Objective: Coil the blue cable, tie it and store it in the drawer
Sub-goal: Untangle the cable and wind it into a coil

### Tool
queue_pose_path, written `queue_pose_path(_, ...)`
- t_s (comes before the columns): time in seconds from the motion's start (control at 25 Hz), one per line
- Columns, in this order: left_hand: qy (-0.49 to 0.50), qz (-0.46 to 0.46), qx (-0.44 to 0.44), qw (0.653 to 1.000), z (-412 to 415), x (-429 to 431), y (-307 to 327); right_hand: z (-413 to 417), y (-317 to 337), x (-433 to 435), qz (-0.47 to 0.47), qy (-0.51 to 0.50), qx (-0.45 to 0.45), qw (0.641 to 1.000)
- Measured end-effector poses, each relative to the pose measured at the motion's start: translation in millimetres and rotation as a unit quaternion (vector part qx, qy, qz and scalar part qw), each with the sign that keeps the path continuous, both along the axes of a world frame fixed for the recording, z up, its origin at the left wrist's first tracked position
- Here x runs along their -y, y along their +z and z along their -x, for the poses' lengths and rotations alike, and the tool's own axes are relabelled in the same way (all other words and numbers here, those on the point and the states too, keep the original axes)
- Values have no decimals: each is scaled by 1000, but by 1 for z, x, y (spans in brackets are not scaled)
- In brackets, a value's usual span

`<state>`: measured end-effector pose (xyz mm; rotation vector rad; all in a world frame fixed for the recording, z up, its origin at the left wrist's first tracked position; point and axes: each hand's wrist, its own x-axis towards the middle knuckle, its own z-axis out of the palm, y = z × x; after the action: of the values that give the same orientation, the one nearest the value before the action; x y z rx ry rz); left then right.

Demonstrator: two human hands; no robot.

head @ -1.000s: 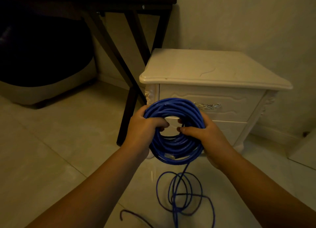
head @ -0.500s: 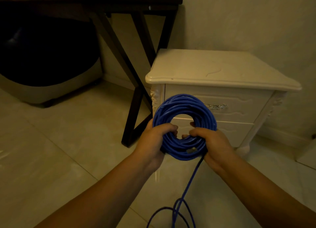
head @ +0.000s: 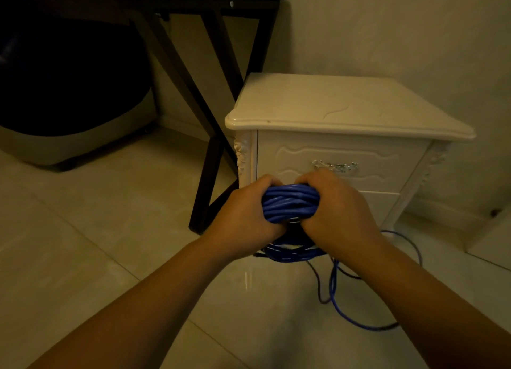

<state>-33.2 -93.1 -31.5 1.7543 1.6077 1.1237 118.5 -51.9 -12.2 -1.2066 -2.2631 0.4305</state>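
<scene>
Near closed drawer (head: 298,161), left hand (head: 246,216), right hand (head: 340,211) grip blue cable (head: 290,202).

Dark table (head: 138,0) at upper left against pale plaster wall (head: 387,36), its black legs (head: 210,136) crossing in an X and standing on glossy beige floor tiles (head: 83,244) with thin grout lines. Under the table, a bulky dark rounded object (head: 69,86) with a pale grey base, too dim to identify. Cream bedside cabinet (head: 345,106) just right of the table legs, bare moulded top, carved corner posts; white panel (head: 495,238) at the right edge, cut off by the frame.
</scene>
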Motion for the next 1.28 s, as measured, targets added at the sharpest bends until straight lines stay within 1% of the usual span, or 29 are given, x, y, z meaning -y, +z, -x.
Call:
queue_pose_path(0.08,41,-20,47,998,-4,-1,2,-2,3,-3,17,15,-60,998)
queue_pose_path(0.12,56,-23,79,995,-5,-3,3,-5,5,-7,46,22,-95,994)
queue_pose_path(0.2,79,-7,146,986,-5,-6,5,-11,5,-14,134,24,-161,977)
queue_pose_path(0.24,92,4,183,979,-3,-7,6,-13,3,-16,186,24,-193,963)
queue_pose_path(0.32,116,18,255,960,0,-8,7,-14,-5,-17,272,22,-263,925)
queue_pose_path(0.44,134,36,339,931,1,-8,8,-8,-19,-15,342,10,-384,858)
queue_pose_path(0.48,141,41,375,915,-1,-8,9,-5,-22,-13,359,6,-420,833)
queue_pose_path(0.52,149,47,422,893,-2,-9,9,0,-26,-11,374,2,-451,810)
queue_pose_path(0.6,145,68,533,831,-8,-9,10,9,-32,-6,406,-3,-501,764)
queue_pose_path(0.64,135,75,570,807,-10,-7,10,13,-34,-3,420,-3,-521,743)
queue_pose_path(0.68,127,77,581,800,-12,-6,8,16,-35,-3,428,-7,-536,728)
queue_pose_path(0.72,121,81,570,809,-14,-6,5,17,-35,-3,428,-15,-546,720)
queue_pose_path(0.76,116,86,544,827,-14,-5,0,17,-36,-5,422,-30,-553,718)
queue_pose_path(0.84,98,109,475,868,-11,-3,-3,13,-35,-10,404,-66,-553,726)
queue_pose_path(0.88,82,125,446,882,-9,-2,-2,10,-34,-12,393,-82,-543,738)
queue_pose_path(0.96,47,137,403,904,-1,0,3,4,-27,-14,366,-96,-505,776)
queue_pose_path(1.04,15,116,352,929,8,1,10,-2,-18,-13,332,-77,-448,826)
queue_pose_path(1.12,-25,100,274,956,16,2,15,-7,-9,-11,272,-55,-359,891)
queue_pose_path(1.2,-63,78,159,982,19,1,14,-10,0,-10,185,-18,-231,955)
queue_pose_path(1.24,-66,57,93,992,19,1,13,-12,4,-10,148,7,-163,976)
queue_pose_path(1.28,-62,33,23,997,19,1,12,-12,8,-10,118,30,-103,987)
